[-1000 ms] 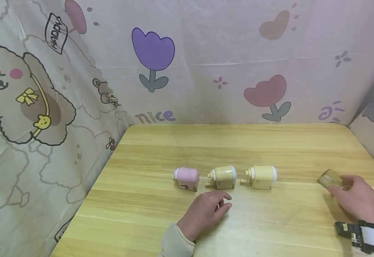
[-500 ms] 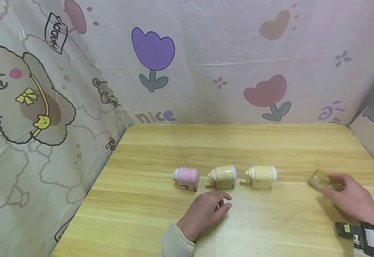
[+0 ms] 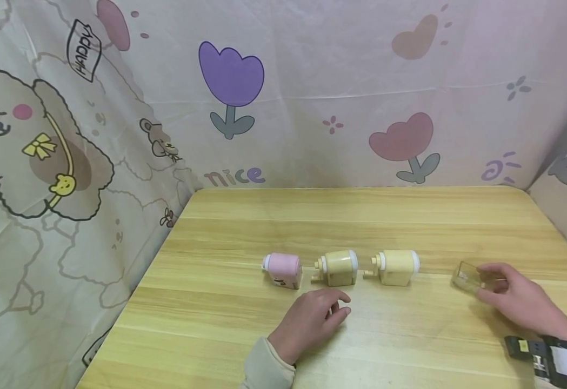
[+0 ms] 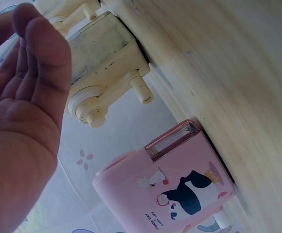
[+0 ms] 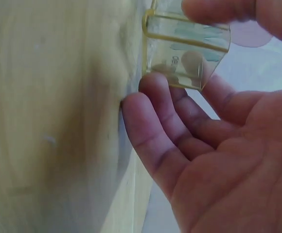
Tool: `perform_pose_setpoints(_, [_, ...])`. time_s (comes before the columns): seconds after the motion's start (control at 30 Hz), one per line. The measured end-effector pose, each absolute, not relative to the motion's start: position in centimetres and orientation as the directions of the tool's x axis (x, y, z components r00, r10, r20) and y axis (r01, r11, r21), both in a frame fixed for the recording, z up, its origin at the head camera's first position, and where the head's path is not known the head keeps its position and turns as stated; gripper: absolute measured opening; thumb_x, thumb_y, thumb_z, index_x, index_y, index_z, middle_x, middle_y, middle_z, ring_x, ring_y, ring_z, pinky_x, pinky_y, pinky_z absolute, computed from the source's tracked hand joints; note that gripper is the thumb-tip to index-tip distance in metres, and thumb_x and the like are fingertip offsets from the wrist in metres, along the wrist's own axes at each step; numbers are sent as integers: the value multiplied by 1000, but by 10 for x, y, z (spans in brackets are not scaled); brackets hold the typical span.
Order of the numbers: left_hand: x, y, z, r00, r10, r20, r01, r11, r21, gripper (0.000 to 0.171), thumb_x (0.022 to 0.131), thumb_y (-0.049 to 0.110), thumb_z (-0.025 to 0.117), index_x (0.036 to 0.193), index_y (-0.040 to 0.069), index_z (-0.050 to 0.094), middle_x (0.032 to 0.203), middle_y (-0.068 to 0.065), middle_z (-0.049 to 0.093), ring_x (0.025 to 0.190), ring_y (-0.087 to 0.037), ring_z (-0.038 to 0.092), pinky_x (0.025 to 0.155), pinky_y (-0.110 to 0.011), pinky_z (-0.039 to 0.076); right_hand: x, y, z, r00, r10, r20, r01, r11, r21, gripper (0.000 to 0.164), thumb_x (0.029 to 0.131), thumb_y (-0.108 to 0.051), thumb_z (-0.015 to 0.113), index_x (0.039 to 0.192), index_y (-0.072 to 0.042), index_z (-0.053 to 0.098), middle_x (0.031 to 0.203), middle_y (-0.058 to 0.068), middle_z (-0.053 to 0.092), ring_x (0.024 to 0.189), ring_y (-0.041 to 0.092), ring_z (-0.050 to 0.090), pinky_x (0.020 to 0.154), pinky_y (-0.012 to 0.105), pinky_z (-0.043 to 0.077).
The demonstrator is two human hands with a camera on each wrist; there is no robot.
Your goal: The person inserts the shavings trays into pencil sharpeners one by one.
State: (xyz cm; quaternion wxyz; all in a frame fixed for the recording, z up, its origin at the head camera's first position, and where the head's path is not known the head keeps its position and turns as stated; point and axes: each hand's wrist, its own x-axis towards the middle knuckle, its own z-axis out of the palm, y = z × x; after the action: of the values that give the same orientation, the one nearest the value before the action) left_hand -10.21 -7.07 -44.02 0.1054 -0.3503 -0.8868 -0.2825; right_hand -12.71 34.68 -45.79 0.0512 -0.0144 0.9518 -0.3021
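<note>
My right hand (image 3: 517, 294) pinches a see-through yellowish pencil-sharpener shavings drawer (image 3: 466, 277) between thumb and fingers, low over the table's right side. Up close in the right wrist view, the clear drawer (image 5: 185, 36) has a thin rim and small print. Loosely curled and holding nothing, my left hand (image 3: 309, 321) lies in front of the sharpeners. A pink crank pencil sharpener (image 3: 284, 270) with a panda print stands at the left of the row. Beside it are a darker yellow crank sharpener (image 3: 341, 269) and a pale yellow one (image 3: 398, 268), their cranks facing left.
All of this is on a light wood-grain table (image 3: 361, 216). A printed cloth (image 3: 312, 135) hangs behind it and along both sides. On my right wrist sits a strapped camera (image 3: 531, 351).
My right hand has slid leftward with the drawer, towards the pale yellow sharpener, and the drawer has turned a little. The left hand and the row of sharpeners stay where they were.
</note>
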Motion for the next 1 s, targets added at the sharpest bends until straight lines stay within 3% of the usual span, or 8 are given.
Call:
perform_pose_setpoints(0.6, [-102,-70,-439,-752,557,352,658,607,445,17,94,26,58,101,14,68,73,19,51,63,11,41,59,-8,35,-120,335,-453,-972,-199,-127,-60,727,-684,63,83,-20,70,132,3,40,124,22,50,85,12,50,64,30,46])
perform_pose_setpoints(1.0, [-101,-70,-438,-763,552,336,644,614,455,17,94,26,58,101,15,68,73,19,51,63,11,41,59,-9,35,-117,329,-453,-950,-284,-130,-89,644,-759,59,78,-11,72,129,2,45,125,22,49,83,11,51,65,30,48])
